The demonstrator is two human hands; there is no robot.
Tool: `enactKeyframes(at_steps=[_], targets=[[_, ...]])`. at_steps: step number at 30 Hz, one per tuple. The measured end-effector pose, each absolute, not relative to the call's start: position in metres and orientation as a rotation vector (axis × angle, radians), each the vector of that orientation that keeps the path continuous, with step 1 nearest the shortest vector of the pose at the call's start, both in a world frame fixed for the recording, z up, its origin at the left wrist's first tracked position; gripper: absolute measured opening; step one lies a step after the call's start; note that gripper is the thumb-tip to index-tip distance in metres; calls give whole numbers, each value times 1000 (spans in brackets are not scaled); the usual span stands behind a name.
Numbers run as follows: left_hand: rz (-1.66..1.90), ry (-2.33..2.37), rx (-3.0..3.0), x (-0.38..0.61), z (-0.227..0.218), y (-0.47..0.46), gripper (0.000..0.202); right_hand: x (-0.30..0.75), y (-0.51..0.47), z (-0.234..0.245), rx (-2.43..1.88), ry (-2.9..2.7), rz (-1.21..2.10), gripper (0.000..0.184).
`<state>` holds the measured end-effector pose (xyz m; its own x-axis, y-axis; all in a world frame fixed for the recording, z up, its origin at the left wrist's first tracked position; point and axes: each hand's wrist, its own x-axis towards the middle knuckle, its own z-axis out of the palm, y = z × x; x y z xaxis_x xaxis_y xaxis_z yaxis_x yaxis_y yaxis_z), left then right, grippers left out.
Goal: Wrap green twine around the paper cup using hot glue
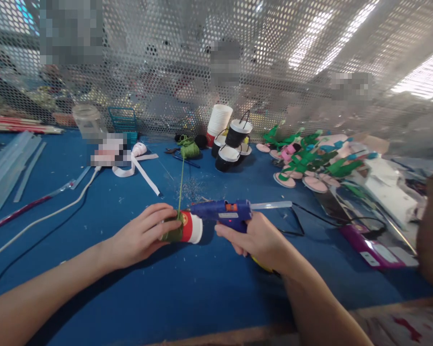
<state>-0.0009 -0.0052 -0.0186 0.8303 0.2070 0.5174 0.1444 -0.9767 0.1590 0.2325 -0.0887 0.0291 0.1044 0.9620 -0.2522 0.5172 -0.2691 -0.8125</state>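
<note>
My left hand [144, 231] is closed around a paper cup [192, 228] that lies on its side, its red and white part facing right. Green yarn [181, 187] covers the cup's left part and runs back to a green yarn ball [189, 148]. In my right hand [254, 236] is a blue hot glue gun [223, 212], a clear glue stick [272, 205] sticking out of its rear. The gun's nozzle points left, close to the yarn and the cup; whether it touches cannot be made out.
Behind stand stacked white cups [220, 120] and black-wrapped cups [228, 156]. Green paper plants [306, 161] on pink discs are at right, near a purple power strip [371, 247]. White ribbon [144, 170], a white cable [57, 207] and clear glue sticks [9, 166] lie left. A perforated metal screen [159, 91] closes the back.
</note>
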Motion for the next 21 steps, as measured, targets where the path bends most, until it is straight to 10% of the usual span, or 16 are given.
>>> enactKeyframes(at_steps=[21], targets=[[968,286,2889,1,-25,-3,38,286,-13,-14,-2087,-1284,687,38]])
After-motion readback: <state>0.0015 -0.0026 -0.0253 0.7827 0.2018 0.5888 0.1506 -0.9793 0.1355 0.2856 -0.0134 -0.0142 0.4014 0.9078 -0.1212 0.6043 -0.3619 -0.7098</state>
